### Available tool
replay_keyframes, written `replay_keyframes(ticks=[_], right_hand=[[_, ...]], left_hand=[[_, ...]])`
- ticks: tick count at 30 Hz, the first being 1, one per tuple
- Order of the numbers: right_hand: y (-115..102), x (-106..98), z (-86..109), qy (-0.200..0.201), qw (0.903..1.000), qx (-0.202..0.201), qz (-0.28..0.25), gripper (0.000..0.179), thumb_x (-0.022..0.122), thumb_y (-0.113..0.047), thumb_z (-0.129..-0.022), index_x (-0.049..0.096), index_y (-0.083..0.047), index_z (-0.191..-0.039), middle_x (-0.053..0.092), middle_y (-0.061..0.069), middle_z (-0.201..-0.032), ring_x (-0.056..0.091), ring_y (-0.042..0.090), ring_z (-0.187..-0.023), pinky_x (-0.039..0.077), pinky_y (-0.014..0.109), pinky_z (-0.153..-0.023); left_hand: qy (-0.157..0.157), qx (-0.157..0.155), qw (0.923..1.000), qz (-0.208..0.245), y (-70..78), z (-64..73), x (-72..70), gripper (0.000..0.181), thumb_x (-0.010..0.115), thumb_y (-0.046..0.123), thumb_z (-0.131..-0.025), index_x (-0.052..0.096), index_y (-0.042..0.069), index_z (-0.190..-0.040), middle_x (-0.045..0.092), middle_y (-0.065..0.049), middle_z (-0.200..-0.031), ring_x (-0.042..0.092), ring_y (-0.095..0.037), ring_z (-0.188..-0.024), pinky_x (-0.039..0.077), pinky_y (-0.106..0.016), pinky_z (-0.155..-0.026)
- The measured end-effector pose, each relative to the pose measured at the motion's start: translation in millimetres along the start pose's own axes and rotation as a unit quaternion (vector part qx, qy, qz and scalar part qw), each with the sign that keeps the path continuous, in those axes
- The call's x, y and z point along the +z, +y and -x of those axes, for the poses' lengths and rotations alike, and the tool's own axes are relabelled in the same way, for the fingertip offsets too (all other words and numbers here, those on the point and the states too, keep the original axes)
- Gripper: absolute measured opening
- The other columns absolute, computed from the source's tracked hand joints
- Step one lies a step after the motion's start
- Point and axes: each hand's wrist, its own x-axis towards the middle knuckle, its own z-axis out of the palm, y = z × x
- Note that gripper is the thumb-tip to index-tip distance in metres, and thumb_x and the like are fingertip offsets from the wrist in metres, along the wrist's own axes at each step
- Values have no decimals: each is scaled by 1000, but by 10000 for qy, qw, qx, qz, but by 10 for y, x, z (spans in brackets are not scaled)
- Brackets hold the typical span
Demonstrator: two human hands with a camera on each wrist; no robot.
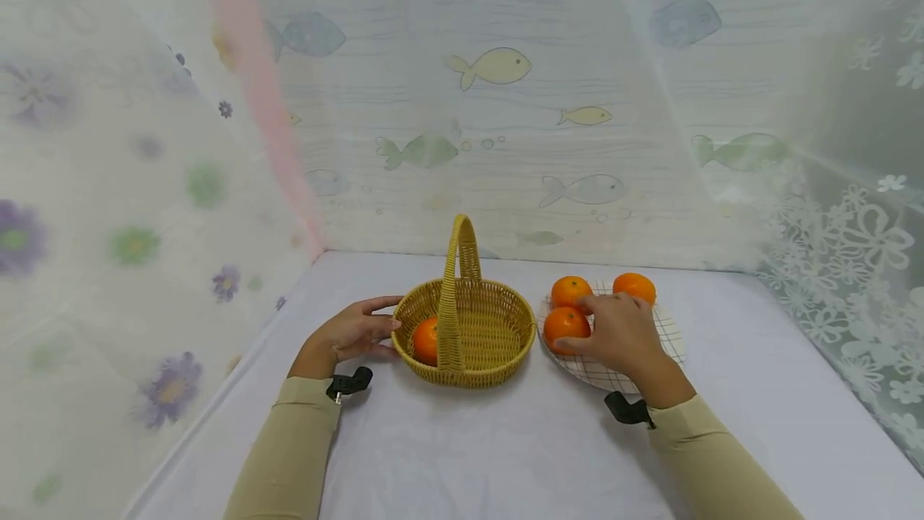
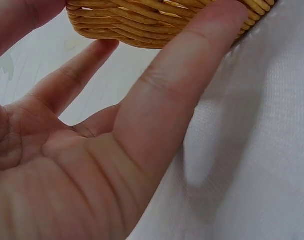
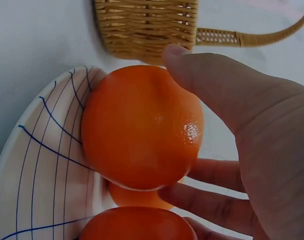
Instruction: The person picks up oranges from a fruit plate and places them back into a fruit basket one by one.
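Note:
In the head view my left hand (image 1: 361,327) touches the left side of a yellow wicker basket (image 1: 498,369) with an arched handle. Its fingers spread fairly straight at the rim, and the left wrist view has the thumb (image 2: 166,85) against the weave. One orange (image 1: 425,341) lies inside the basket, partly behind the handle. My right hand (image 1: 622,331) curls its thumb and fingers round the front orange (image 3: 142,127) on a plate (image 1: 671,335) with a grid of lines. Two more oranges, one at the back left (image 1: 570,291) and one at the back right (image 1: 635,288), sit there too.
A white cloth (image 1: 447,456) covers the table under basket and plate. Sheer curtains with fish and flower prints (image 1: 498,67) hang behind and at both sides. The basket handle (image 1: 462,255) rises well above the rim, and basket and plate stand close together.

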Motion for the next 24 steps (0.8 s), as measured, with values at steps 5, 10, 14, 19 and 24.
replay_keyframes(ticks=[5, 10, 14, 19, 24], right_hand=[[43, 61, -1, -36, 9999, 71, 72, 78, 69, -77, -60, 66, -16, -109, 68, -1, -94, 52, 30, -95, 29, 56, -89], [51, 86, -9, 11, 9999, 66, 97, 77, 70, -76, -60, 66, -16, -107, 67, 0, -88, 49, 32, -94, 24, 58, -92], [54, 105, -18, 93, 10000, 27, 26, 74, 72, -74, -60, 66, -15, -105, 65, -2, -85, 50, 31, -94, 22, 59, -94], [61, 118, -22, 171, 9998, -27, -102, 73, 75, -71, -60, 68, -15, -106, 65, -3, -86, 51, 31, -97, 19, 62, -98], [73, 125, -19, 267, 9996, -41, -88, 75, 75, -71, -58, 68, -15, -107, 69, 0, -92, 50, 32, -101, 14, 62, -99]], left_hand=[[11, -44, 10000, 51, -3, -23, 3, 62, 66, 8, -88, 41, 19, -144, 46, -14, -142, 53, -32, -121, 50, -59, -85], [-21, -22, 10000, 61, -15, -28, -18, 62, 65, 8, -89, 39, 18, -145, 45, -14, -143, 53, -32, -121, 49, -59, -85], [-1, 5, 10000, 52, -18, -29, -28, 63, 66, 9, -88, 40, 17, -144, 45, -13, -143, 55, -31, -118, 49, -59, -85], [-11, -25, 10000, 71, -20, -21, -24, 63, 67, 9, -88, 40, 18, -144, 46, -12, -142, 57, -29, -115, 49, -58, -86], [-33, -26, 9999, 118, -11, -19, -13, 64, 68, 8, -87, 41, 18, -144, 47, -12, -141, 57, -30, -115, 49, -59, -86]])
